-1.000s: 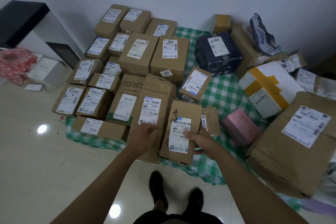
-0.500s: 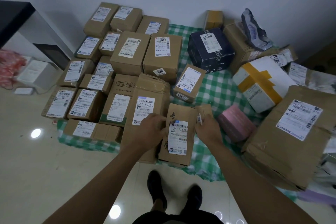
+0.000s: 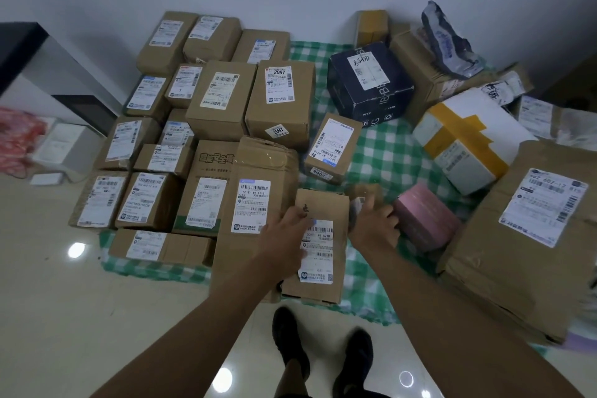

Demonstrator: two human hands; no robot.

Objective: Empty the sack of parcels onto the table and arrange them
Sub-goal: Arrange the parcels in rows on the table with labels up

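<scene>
Parcels (image 3: 280,103) lie closed in rows on the checked cloth (image 3: 384,158). Left hand (image 3: 284,236) rests flat on the front box (image 3: 318,245); right hand (image 3: 374,226), beside that box, has turned a blurred small parcel (image 3: 363,200) upright, its grip unclear

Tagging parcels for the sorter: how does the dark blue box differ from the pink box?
The dark blue box is navy with a white label on top; the pink box shows no label. The dark blue box looks larger and sits toward the wall; the pink box lies nearer the person. The right hand is at the pink box's left end; nothing touches the dark blue box. Both sit tilted on the green checked cloth.
</scene>
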